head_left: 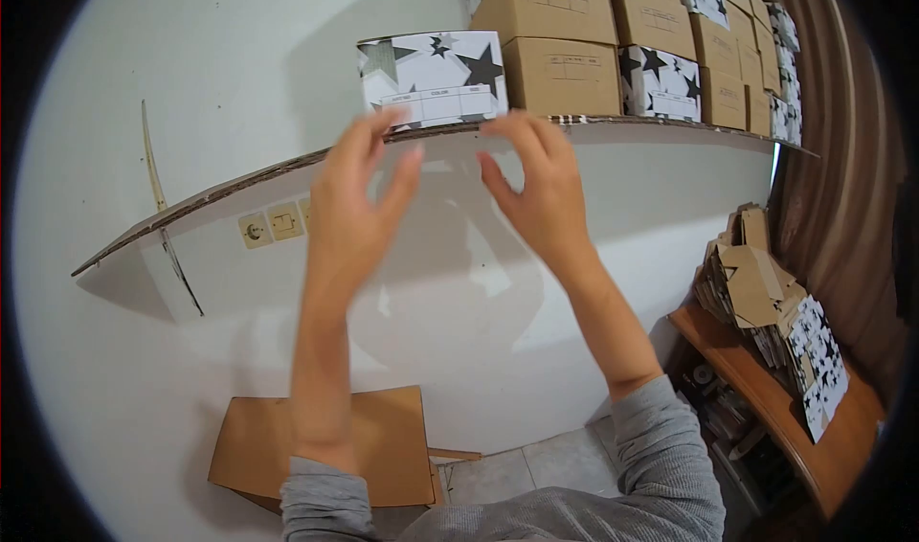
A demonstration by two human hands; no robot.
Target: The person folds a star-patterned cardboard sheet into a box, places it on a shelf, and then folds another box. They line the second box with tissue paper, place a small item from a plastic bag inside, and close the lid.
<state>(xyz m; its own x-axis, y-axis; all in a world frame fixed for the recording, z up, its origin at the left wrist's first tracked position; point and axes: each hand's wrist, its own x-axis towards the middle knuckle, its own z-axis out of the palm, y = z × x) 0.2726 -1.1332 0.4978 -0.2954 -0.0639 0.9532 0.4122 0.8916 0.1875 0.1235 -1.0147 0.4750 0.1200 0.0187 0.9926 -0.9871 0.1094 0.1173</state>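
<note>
reaching up to a star-printed box on a cardboard shelf

spreading loosely, the fingers of the left hand (356, 202) are hanging open just under the lower left corner of the star-printed box (433, 78), closing on nothing. the fingers of the right hand (538, 190) are curving open under the lower right corner, tips at or just short of the box edge; whether they are touching it is not clear. grey sleeves are covering both forearms.

the box is sitting upright on the front edge of a long cardboard shelf (239, 183) that is bowing along a white wall (220, 63). beside it, plain brown boxes (560, 39) and more star-printed ones are standing stacked toward a brown curtain (833, 140). two sockets (271, 224) are showing beneath the shelf. a brown cardboard sheet (258, 437) is lying low by the wall, and folded box blanks (766, 293) are piling on a wooden table (823, 446) at the right.

a white label with ruled fields is facing out on the box; its writing is too small to read.
</note>
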